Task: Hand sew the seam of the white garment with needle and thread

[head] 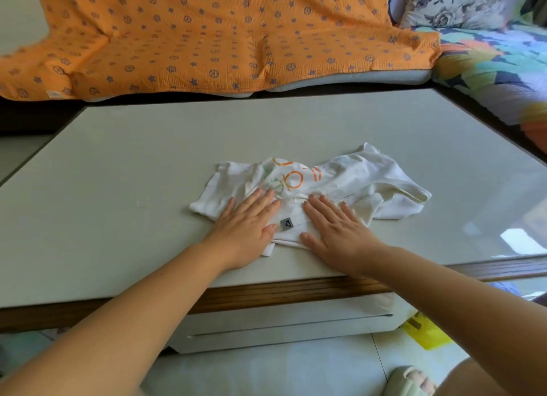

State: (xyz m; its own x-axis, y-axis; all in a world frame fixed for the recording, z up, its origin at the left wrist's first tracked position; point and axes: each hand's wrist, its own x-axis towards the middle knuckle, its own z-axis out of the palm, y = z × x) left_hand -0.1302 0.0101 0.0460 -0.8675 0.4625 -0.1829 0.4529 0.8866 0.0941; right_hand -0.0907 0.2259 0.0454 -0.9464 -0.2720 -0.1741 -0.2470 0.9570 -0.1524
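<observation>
Pale slipper (407, 381) on the floor tiles, on my side of the table (133, 173), toward its right corner. Yellow bag (426, 333) on the floor against the table's base at that same corner.

Both forearms reached over the table's near wooden edge. Left hand (247, 226) lay flat, palm down, fingers straight and close together, gripping nothing; its fingers pressed on the white garment (355, 176) and its heel was on the tabletop. Right hand (337, 232) likewise flat, fingers straight and slightly spread, gripping nothing, palm pressed on the garment. The hands sat side by side, apart.

The garment lay crumpled on the table, close to its near edge and roughly mid-width, with orange and green printed lettering facing up. A small grey label (286, 224) on the cloth showed in the gap between my hands.

Beyond the table's far edge: a sofa draped with an orange blanket (207, 34) patterned in purple. Beyond the table's far right corner: a multicoloured quilt (497, 64) and a floral pillow (455, 4).
</observation>
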